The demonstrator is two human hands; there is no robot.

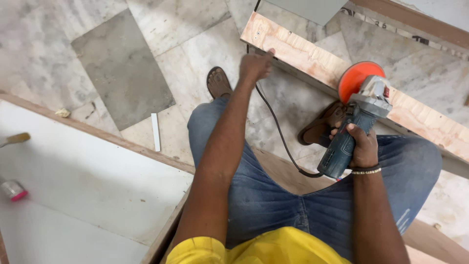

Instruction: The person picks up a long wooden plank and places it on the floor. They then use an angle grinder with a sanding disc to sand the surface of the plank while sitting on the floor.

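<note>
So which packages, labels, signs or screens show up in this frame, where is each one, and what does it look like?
No screens or signs.
Small container: left edge, on the white panel; cylindrical, pale body, pink end, lying on its side.
Handwritten marks: top right, dark strokes on a pale strip by the plywood strip.
Label on the angle grinder: small red patch near its head; grinder held in the right hand. The left hand touches the plywood strip.

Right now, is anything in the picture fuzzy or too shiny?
Head view: soft, even light, no harsh glare on the marble floor; the left hand looks slightly blurred, the right hand and angle grinder are sharp; the plywood strip bends a little near the edge.
</note>
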